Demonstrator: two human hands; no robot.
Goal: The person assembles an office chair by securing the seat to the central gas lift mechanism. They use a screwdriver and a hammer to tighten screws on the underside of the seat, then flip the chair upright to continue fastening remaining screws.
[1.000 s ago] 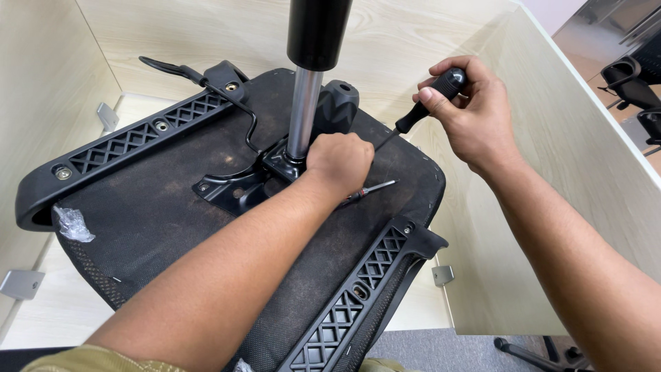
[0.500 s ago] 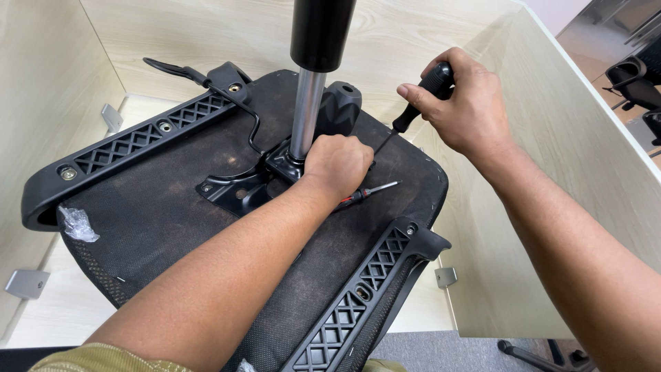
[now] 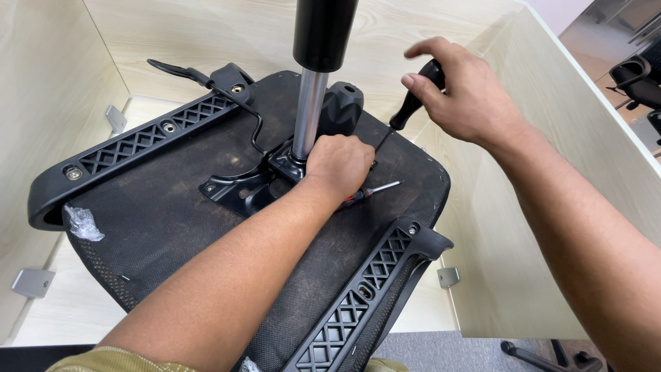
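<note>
An upturned office chair seat [image 3: 172,227] lies underside-up inside a pale wood-grain enclosure [image 3: 206,34], its dusty black mesh fabric facing the camera, apparently so the mechanism beneath can be reached. Two black lattice-patterned armrest brackets flank the gas lift column [image 3: 311,103], which rises from the seat's centre: the left bracket [image 3: 138,141] runs along the far-left edge, the near bracket [image 3: 358,303] runs toward the camera on the column's right. The column has a chrome shaft topped by a thick black sleeve, and stands upright in the black metal mechanism plate [image 3: 241,189] at its foot. A thin black lever rod [image 3: 206,83] curves away from the plate toward the far-left corner.

The left hand [image 3: 339,165] is closed into a fist just right of the column's base, pressing down on the plate, probably to steady it. A small red-and-black screwdriver [image 3: 368,193] pokes out from beneath that hand, its metal tip pointing right; whether the fingers actually grip it cannot be told. The right hand [image 3: 465,96], farther right of the column and raised above the seat, wraps loosely around the black handle of a second screwdriver [image 3: 413,103], with the forefinger extended; its shaft angles down toward the plate beside the left fist. A crumpled scrap of clear plastic [image 3: 84,224] rests on the seat, well left of the column.
</note>
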